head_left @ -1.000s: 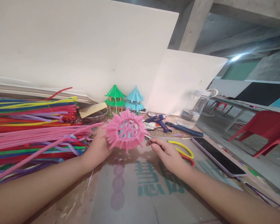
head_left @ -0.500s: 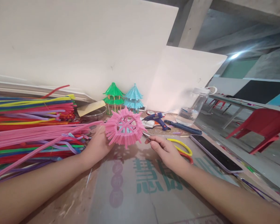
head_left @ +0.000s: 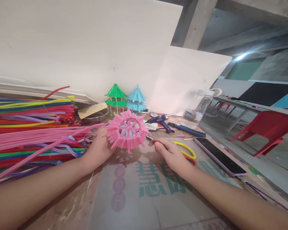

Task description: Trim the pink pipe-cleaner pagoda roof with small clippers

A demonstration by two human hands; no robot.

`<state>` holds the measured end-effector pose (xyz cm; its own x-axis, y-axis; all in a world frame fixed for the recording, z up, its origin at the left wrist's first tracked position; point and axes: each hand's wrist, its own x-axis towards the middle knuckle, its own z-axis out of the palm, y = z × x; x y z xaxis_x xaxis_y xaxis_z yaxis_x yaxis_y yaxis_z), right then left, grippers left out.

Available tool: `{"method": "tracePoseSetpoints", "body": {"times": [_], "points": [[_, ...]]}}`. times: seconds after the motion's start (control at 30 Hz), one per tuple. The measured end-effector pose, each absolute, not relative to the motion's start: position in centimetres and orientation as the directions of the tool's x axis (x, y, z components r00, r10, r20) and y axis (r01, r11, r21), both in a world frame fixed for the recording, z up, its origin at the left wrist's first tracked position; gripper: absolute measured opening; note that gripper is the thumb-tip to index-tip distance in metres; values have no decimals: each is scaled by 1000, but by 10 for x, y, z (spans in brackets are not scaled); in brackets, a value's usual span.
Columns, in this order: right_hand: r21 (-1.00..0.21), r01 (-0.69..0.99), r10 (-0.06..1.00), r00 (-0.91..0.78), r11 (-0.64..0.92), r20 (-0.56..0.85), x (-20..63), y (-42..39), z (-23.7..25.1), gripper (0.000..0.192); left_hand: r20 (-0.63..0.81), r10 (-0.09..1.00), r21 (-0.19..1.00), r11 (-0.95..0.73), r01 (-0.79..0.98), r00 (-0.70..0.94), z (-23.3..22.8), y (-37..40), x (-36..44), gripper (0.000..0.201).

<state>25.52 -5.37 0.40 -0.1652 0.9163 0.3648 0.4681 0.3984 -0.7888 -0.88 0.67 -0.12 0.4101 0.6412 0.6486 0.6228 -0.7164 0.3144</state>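
Holding the pink pipe-cleaner dome [head_left: 127,131] up off the table [head_left: 144,204], we grip it from its left side with our left hand [head_left: 99,148], fingers closed behind the fringed rim. Its open underside faces us, and pale blue spokes cross inside it. Our right hand [head_left: 171,155] is pinched around a thin metal tool [head_left: 149,138], whose tip points at the dome's right edge, just beside the pink fringe; whether it touches we cannot tell.

To our left lies a wide heap of coloured pipe cleaners [head_left: 33,127], some pink ones reaching toward the left hand. Behind the dome stand a green pagoda model [head_left: 115,97] and a blue pagoda model [head_left: 136,99], side by side against the white board [head_left: 86,48]. A blue glue gun [head_left: 161,122] lies to the right of them, with a clear water bottle [head_left: 198,110] beyond it. Yellow-handled pliers [head_left: 186,150] lie just behind our right hand, and a phone [head_left: 218,156] rests flat farther right.
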Motion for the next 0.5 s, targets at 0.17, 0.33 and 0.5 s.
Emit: {"method": "tracePoseSetpoints", "body": {"times": [0.17,0.33,0.5], "points": [[-812,436,920,-144,389,363,256,-53,3,49,647,639,295,-713,636,416,-1,7,-10,17],[-825,417,923,-134,382,360,256,-52,4,51,656,630,290,-719,632,415,2,5,-7,16],[-820,432,925,-122,376,360,254,-52,5,46,674,582,231,-751,619,454,9,-1,-2,23]]}}
